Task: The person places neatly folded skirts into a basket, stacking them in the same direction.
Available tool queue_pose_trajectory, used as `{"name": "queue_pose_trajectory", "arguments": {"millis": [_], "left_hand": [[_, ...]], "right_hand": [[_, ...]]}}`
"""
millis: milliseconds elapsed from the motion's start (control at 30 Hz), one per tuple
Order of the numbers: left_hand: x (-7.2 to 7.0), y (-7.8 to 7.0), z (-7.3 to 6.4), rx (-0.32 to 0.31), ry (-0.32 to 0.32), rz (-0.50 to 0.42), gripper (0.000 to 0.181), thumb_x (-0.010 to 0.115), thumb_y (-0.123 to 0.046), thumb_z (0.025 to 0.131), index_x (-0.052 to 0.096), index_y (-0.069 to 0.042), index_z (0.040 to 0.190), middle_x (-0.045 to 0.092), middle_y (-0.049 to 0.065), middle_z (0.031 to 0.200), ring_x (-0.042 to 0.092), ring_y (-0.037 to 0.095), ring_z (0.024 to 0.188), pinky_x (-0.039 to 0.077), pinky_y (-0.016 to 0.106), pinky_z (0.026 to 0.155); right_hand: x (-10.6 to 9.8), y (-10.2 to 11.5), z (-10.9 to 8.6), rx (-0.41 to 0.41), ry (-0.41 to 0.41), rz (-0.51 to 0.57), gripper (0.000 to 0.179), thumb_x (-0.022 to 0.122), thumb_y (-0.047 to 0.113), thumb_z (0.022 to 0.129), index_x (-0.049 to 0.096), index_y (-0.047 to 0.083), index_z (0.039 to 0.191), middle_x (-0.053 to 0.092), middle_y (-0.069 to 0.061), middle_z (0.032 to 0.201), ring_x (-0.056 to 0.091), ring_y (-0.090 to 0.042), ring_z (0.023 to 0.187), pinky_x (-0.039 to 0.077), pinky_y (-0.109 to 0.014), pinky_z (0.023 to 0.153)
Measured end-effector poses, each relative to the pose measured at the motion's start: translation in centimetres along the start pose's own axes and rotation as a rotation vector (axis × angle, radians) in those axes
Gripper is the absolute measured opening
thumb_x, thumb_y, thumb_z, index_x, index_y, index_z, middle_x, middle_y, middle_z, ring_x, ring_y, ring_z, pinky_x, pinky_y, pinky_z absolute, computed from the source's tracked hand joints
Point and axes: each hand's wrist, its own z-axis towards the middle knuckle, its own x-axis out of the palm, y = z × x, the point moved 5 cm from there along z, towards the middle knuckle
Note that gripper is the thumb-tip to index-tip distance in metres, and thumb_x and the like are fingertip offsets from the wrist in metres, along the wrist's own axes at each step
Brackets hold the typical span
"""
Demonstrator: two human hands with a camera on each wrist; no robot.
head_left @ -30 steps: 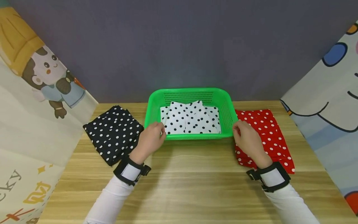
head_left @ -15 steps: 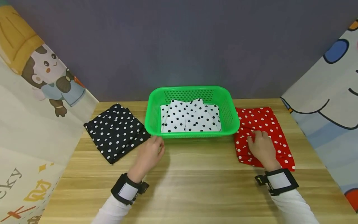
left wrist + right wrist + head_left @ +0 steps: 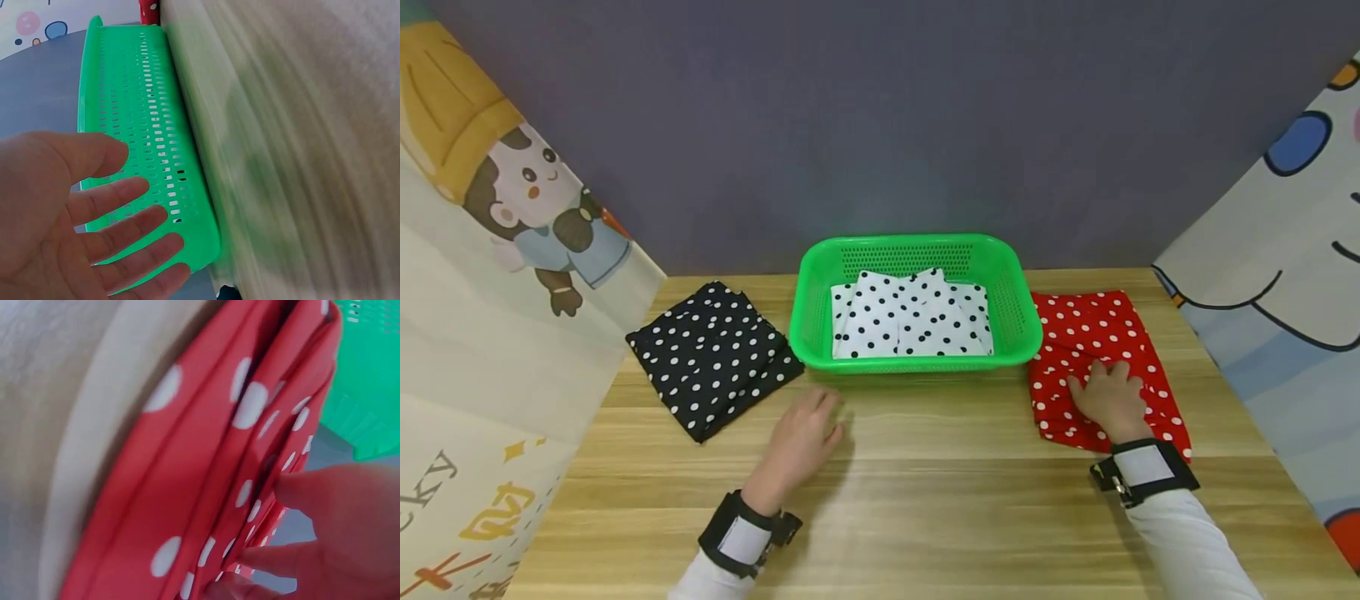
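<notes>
Resting on the red polka-dot cloth (image 3: 1086,321), lower R of frame, a person's R hand (image 3: 1108,404) is spreading its fingers across the folds; the thumb & fingers are parting rather than curling round fabric in the R wrist view, though some tips are hiding, so a light pinch can't be ruled out. The L hand (image 3: 801,437), lower L of ctr, is holding nothing over the wood table (image 3: 955,483): its fingers are fanning out loose & nearly straight in the L wrist view. Black straps (image 3: 745,537) are wrapping both wrists, approx. at bottom of frame.

The red cloth is lying folded R of ctr, beside the basket, its long axis apparently running from upper L to lower R, w/ the wider end facing the bottom edge. Opp. it, the black polka-dot cloth (image 3: 715,362) is lying L of ctr like a diamond, one corner pointing down-frame, one toward the basket; it's looking almost square, so no clear long axis.

Farther back, mid-frame, the green basket (image 3: 917,364) is stretching L to R. Inside, the white polka-dot cloth (image 3: 887,321) is sitting folded, also running L to R, two peaks pointing to top of frame.

Progress, as judged: 1 of 3 cloths is sitting in the basket, prob. finished; red & black, both folded, are lying outside, prob. w/ handling left, red under contact now. Behind all, a dark backdrop (image 3: 910,125) is filling the upper frame.
</notes>
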Motion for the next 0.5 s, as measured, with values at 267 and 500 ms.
{"name": "queue_pose_trajectory", "arguments": {"millis": [267,500], "left_hand": [[0.4,-0.1,-0.7,-0.004,0.008,-0.006,0.039,0.070,-0.015,0.078,0.060,-0.002,0.113,0.058,0.014,0.116,0.055,0.030,0.106,0.048,0.044,0.087],[0.5,-0.4,-1.0,-0.001,0.022,0.002,0.042,0.070,-0.016,0.078,0.059,-0.004,0.116,0.057,0.014,0.118,0.054,0.029,0.108,0.048,0.044,0.088]], "right_hand": [[0.4,-0.9,-0.1,0.012,0.043,0.012,0.067,0.053,0.028,0.089,0.025,-0.014,0.132,0.020,-0.039,0.113,0.025,-0.057,0.098,0.042,-0.066,0.074],[0.2,-2.3,-0.3,-0.019,0.057,-0.009,0.065,0.053,0.024,0.089,0.024,-0.013,0.134,0.019,-0.041,0.116,0.023,-0.057,0.101,0.040,-0.066,0.076]]}}
